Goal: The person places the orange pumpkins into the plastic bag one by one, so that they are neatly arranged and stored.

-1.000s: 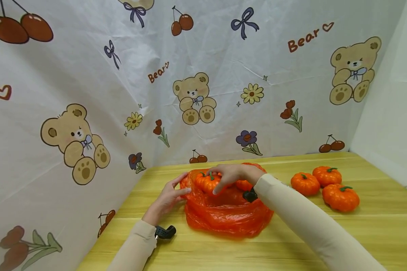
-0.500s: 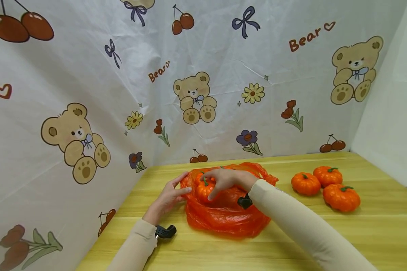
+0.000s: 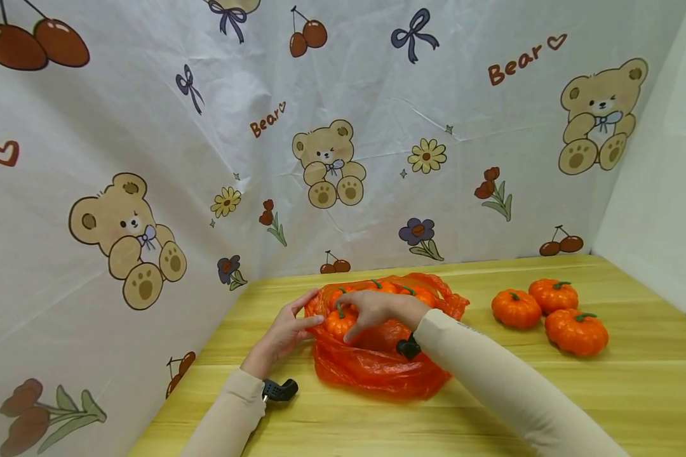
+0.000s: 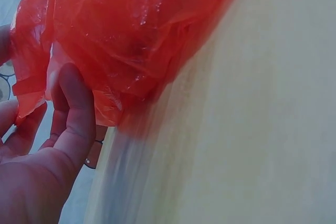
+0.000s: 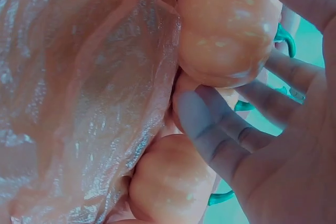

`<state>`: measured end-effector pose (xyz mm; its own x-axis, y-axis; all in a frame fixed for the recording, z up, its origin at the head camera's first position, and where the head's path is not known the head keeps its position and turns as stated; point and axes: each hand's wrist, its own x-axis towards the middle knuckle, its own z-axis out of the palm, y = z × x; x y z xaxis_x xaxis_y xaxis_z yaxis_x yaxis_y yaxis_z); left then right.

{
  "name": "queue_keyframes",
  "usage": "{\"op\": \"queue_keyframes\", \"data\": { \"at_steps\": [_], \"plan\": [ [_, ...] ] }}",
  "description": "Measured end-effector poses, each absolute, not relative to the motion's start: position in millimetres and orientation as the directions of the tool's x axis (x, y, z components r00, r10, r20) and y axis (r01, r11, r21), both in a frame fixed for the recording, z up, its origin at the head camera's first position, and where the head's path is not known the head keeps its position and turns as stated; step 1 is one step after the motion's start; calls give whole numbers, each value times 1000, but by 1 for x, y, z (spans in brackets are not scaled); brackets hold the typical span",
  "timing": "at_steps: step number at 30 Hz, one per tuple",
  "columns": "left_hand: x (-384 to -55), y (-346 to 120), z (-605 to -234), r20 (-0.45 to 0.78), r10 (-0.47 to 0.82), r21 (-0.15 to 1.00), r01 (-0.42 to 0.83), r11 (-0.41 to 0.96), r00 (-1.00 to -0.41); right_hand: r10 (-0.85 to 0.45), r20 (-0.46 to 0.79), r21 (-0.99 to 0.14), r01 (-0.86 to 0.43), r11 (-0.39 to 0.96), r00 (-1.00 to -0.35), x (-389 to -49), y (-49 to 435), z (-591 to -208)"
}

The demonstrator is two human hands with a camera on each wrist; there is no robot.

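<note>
Head view: grips an orange pumpkin (image 3: pixel 340 326) with right hand (image 3: pixel 378 306) inside the red bag (image 3: pixel 377 374) on the counter (image 3: pixel 491 397); counts three loose pumpkins (image 3: pixel 558 325) farther right.

Left wrist view: holds the bag's edge with left hand (image 4: pixel 59 153).

Right wrist view: shows thumb and fingers about the pumpkin, other pumpkins (image 5: pixel 170 179) just beside.

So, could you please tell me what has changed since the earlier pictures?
The right-hand grip has moved left and lower in the head view, carrying its pumpkin toward the left side of the red bag and uncovering more of the pumpkins farther back. No release shows. The left-hand grip stayed at the bag's edge; the three pumpkins outside stayed put.
</note>
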<state>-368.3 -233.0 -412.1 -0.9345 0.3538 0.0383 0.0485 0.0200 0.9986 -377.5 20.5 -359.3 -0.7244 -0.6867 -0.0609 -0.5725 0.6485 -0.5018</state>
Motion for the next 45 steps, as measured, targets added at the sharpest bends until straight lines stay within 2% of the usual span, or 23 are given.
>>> {"op": "queue_keyframes", "data": {
  "at_steps": [11,24,32,45],
  "plan": [
    [-368,-230,-413,28,348,999,41,31,-937,-644,-33,-428,-571,700,-764,-375,21,-366],
    [-369,-229,-415,19,346,1000,22,4,-938,-682,-12,-477,-595,646,-731,-379,34,-359],
    [-368,-228,-416,18,337,1000,14,-13,-941,-648,-7,-533,-545,647,-762,-376,52,-348],
    [-366,-230,-414,42,306,999,35,-30,-951,-654,71,-511,-590,625,-753,-373,102,-333]
  ]
}}
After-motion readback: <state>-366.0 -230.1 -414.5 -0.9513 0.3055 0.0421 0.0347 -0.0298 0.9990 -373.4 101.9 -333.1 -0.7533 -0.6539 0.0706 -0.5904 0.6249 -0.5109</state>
